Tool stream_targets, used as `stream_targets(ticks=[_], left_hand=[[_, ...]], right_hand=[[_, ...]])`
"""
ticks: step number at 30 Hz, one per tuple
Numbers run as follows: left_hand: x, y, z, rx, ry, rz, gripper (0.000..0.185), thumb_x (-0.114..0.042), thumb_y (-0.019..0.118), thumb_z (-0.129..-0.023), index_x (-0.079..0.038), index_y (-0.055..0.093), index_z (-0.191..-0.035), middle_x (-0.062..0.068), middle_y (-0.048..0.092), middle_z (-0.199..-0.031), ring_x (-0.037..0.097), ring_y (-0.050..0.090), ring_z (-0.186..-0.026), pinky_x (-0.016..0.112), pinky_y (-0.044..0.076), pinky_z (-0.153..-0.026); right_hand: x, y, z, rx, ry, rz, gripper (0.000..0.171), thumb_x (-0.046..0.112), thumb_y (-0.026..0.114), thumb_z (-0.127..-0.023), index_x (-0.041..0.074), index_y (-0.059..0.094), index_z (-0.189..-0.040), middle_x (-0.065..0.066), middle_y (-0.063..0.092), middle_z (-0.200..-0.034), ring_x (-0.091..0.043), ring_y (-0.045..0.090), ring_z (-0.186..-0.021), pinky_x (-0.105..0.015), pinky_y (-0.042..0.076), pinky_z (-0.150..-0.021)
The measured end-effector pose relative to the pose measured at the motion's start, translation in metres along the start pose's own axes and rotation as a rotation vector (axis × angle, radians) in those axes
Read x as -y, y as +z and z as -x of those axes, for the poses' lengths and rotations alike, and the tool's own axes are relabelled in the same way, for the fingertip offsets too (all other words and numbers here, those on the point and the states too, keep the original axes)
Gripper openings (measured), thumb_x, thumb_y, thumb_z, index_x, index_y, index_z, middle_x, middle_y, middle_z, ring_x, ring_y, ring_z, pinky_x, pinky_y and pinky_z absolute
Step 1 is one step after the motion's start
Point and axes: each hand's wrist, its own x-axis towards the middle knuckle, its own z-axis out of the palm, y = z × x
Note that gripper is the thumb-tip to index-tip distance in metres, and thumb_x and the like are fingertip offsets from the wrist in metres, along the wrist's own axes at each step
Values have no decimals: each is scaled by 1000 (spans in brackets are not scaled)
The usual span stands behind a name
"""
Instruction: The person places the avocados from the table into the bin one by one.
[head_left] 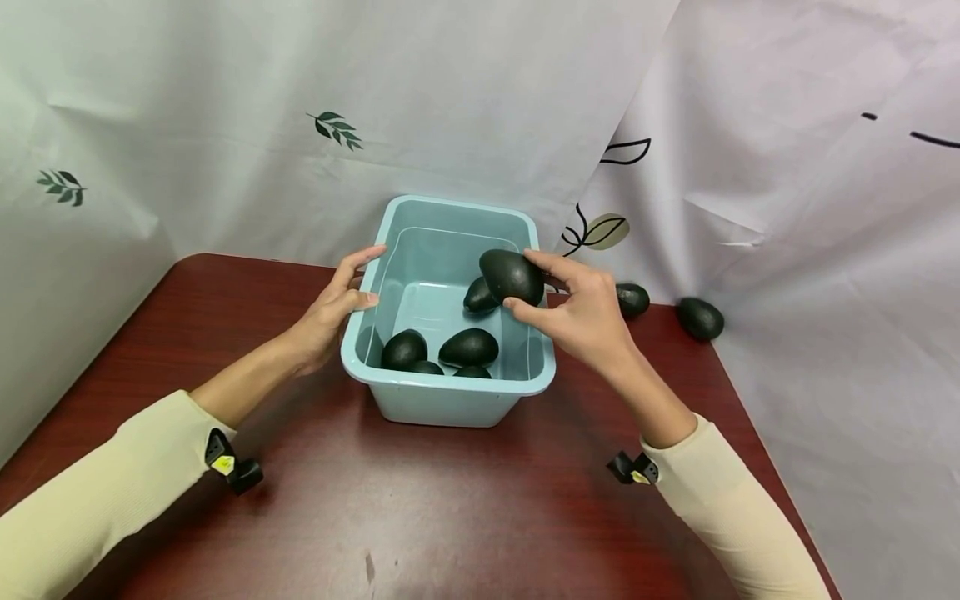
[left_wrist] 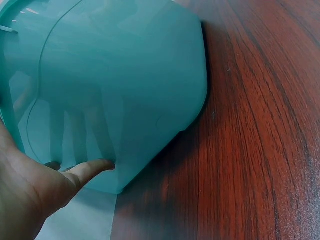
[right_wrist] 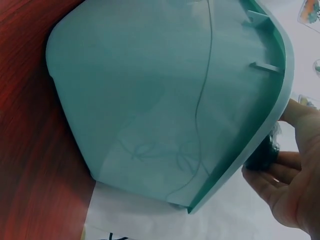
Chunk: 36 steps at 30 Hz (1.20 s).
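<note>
Dark avocado (head_left: pixel 512 276) pinched in right hand (head_left: pixel 581 317), held above the bin's right rim, long axis tilted, narrow end up-left. Left hand (head_left: pixel 330 307) gripped pale blue plastic bin (head_left: pixel 450 398) at its left wall. Below the right hand, five avocados (head_left: pixel 468 347) inside. Beyond it, two loose avocados (head_left: pixel 699 318) on red-brown worktop (head_left: pixel 420 517).
</note>
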Motion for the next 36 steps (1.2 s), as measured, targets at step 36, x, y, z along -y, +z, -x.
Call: stream_targets(ticks=[36], left_hand=[[1,2,0,-10,-2,16,77,-22,46,-105,-39,26,-177,14,28,-169,34,39,-146,43,49,-107]], right_hand=[[-41,-22,9,-33,219,59,38,20,87,-98,8,83,-134,-15,84,-128,-33,85,-113,-42,67,-97]])
